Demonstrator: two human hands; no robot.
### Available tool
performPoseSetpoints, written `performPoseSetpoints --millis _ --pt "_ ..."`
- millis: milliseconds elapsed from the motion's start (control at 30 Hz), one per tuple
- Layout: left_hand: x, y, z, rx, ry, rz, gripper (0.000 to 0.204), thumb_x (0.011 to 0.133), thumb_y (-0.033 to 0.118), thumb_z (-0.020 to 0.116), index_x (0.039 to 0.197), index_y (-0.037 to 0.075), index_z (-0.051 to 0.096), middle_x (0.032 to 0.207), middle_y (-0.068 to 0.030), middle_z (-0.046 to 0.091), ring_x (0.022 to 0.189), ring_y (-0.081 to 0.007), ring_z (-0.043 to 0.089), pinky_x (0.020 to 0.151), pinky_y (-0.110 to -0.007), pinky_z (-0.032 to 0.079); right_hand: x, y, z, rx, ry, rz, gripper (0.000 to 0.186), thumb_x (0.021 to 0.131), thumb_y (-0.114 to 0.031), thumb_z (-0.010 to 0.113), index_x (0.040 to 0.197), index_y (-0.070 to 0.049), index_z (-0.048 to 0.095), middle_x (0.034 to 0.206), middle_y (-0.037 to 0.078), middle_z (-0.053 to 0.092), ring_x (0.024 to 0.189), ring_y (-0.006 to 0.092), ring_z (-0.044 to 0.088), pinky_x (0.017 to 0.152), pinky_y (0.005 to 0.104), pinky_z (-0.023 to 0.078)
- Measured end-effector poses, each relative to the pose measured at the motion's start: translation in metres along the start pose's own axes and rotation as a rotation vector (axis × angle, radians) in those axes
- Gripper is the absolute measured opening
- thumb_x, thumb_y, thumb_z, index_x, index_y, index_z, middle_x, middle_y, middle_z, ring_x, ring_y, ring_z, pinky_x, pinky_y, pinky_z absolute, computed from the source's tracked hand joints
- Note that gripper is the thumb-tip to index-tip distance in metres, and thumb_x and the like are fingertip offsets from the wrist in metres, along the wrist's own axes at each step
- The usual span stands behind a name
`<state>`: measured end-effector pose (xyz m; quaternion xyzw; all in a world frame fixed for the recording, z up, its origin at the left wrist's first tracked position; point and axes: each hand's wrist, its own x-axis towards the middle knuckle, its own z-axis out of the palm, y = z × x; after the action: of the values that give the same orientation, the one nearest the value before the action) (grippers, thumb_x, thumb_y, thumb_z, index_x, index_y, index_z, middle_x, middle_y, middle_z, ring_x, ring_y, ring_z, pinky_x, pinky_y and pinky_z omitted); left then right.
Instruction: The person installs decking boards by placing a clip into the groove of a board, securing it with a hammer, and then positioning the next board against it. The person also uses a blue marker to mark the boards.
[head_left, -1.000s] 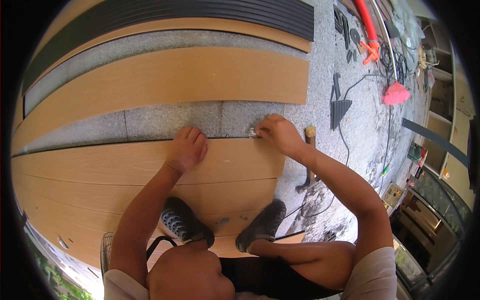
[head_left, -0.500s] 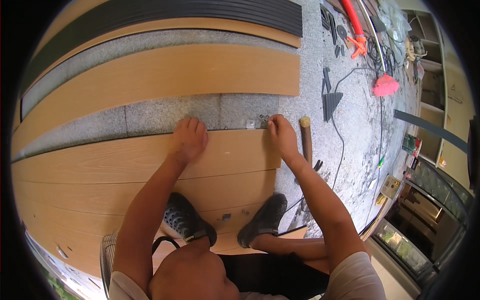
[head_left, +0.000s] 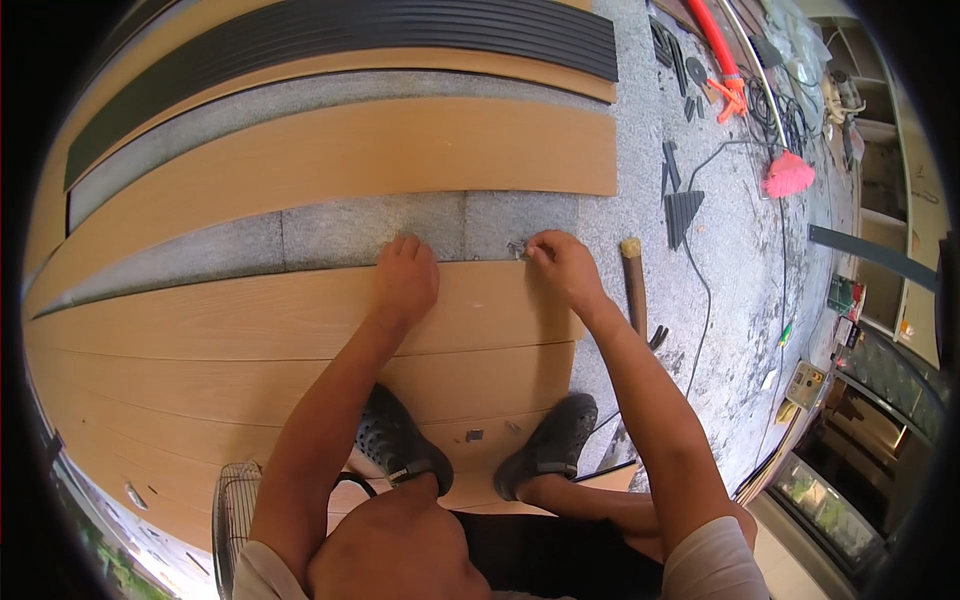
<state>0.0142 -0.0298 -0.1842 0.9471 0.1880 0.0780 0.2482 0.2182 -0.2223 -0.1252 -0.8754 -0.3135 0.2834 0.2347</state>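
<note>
My left hand (head_left: 405,280) lies at the edge of the fitted wood-look boards (head_left: 300,310), its fingers curled over that edge. To its right, at the same edge, my right hand (head_left: 563,270) pinches a small metal clip (head_left: 517,247), partly hidden by the fingertips. Beyond both hands a strip of grey stone floor (head_left: 340,235) separates the fitted boards from a loose board (head_left: 420,145). Just right of my right hand lies a wooden-handled tool (head_left: 634,285), its far end partly behind my forearm. Small metal pieces (head_left: 475,435) lie on the boards between my feet.
A black ribbed board (head_left: 450,35) lies at the top. On the right are dark offcuts (head_left: 685,215), cables, a red tool (head_left: 725,70), a pink broom (head_left: 788,175) and a long grey strip (head_left: 870,255) near open shelving. A wire basket (head_left: 235,500) stands at lower left.
My right hand moved right along the board edge, then slightly back left with the small piece at its fingertips. My left hand stays on the edge. The whole view shifted a little.
</note>
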Motion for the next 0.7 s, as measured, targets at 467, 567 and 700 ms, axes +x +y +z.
performPoseSetpoints --millis 467,567,700 --pt "-0.003 -0.015 -0.012 -0.063 0.108 -0.008 0.01 0.087 0.009 0.069 0.084 0.007 0.059 0.09 -0.0113 0.057 0.087 -0.0332 0.054 0.079 -0.045 0.045 0.01 0.008 0.026 0.172 0.331 0.152 0.012 0.096 -0.012 0.064 0.104 -0.003 0.067 0.089 0.014 0.068 0.079 0.0292 0.066 0.073 0.0367 0.053" --pt "0.001 -0.013 -0.011 -0.029 0.069 -0.015 0.014 0.088 0.012 0.071 0.083 0.007 0.058 0.088 -0.0111 0.056 0.086 -0.0327 0.054 0.078 -0.045 0.045 -0.001 0.045 0.03 0.172 0.431 0.199 0.014 0.1 -0.015 0.064 0.107 -0.002 0.064 0.08 0.005 0.065 0.072 0.0091 0.059 0.066 0.0263 0.049" --pt "0.002 -0.012 -0.01 -0.017 0.078 -0.016 0.017 0.09 0.014 0.07 0.081 0.007 0.057 0.086 -0.0113 0.054 0.084 -0.0331 0.053 0.077 -0.046 0.045 -0.005 0.052 0.039 0.173 0.483 0.123 0.007 0.094 -0.011 0.066 0.095 -0.004 0.068 0.078 0.01 0.065 0.067 0.0225 0.062 0.063 0.0332 0.05"
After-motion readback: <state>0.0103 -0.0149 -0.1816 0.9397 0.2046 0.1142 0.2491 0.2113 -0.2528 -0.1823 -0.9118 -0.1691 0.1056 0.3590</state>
